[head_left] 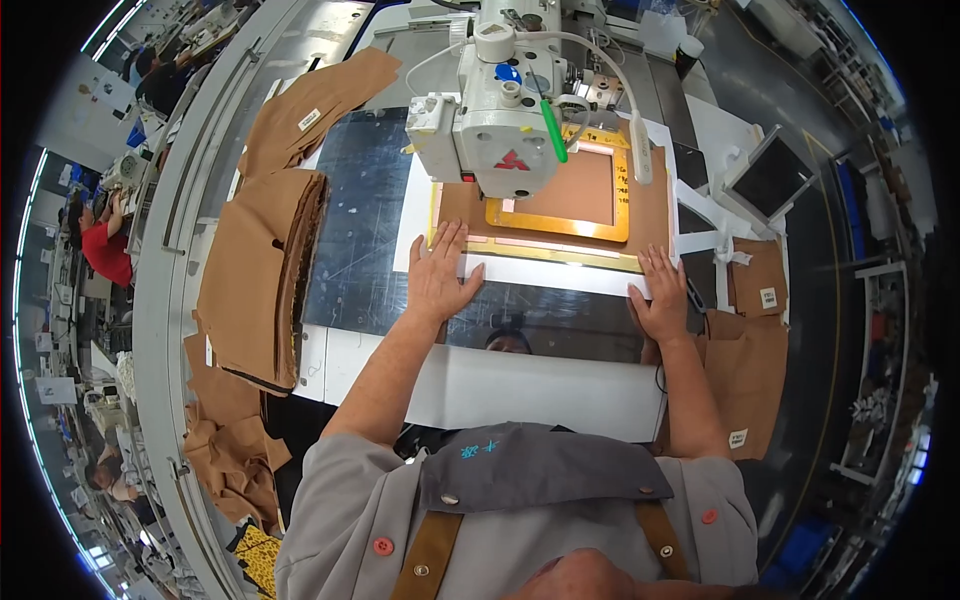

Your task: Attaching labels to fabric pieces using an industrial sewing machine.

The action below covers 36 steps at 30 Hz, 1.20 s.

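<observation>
My left hand (440, 275) lies flat with its thumb spread, fingertips on the near-left edge of a brown fabric panel (460, 207) and the white sheet (545, 273) around it. At the sheet's near-right corner, my right hand (662, 292) rests with fingers stretched and thumb apart. Neither hand grasps anything. A yellow-orange rectangular frame (560, 229) sits over the panel, with brown fabric showing through its opening. Above the panel's left half stands a white sewing machine head (505, 145), hiding part of the panel and frame. A green-handled tool (553, 130) is at the head's right side.
A dark, shiny metal plate (350, 240) underlies the sheet. At the left is a thick stack of folded brown fabric (250, 270), with another brown piece (320, 105) behind it. More brown pieces (745, 365) and a monitor (770, 178) are at the right.
</observation>
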Each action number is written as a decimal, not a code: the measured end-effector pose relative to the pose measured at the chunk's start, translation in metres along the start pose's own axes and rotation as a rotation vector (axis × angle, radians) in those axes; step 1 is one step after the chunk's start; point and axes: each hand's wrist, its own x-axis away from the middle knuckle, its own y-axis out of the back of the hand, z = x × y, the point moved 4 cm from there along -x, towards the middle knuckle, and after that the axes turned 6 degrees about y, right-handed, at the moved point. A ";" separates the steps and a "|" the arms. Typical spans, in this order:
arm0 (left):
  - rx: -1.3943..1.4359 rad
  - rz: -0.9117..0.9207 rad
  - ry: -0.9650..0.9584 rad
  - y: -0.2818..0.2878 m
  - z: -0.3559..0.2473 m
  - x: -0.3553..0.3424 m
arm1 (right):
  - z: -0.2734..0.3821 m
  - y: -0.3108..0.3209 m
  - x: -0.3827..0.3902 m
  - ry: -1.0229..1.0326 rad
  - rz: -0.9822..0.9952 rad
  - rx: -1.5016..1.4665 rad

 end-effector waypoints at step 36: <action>-0.027 -0.001 0.025 -0.010 0.009 -0.002 | -0.012 0.001 0.008 -0.217 -0.016 0.067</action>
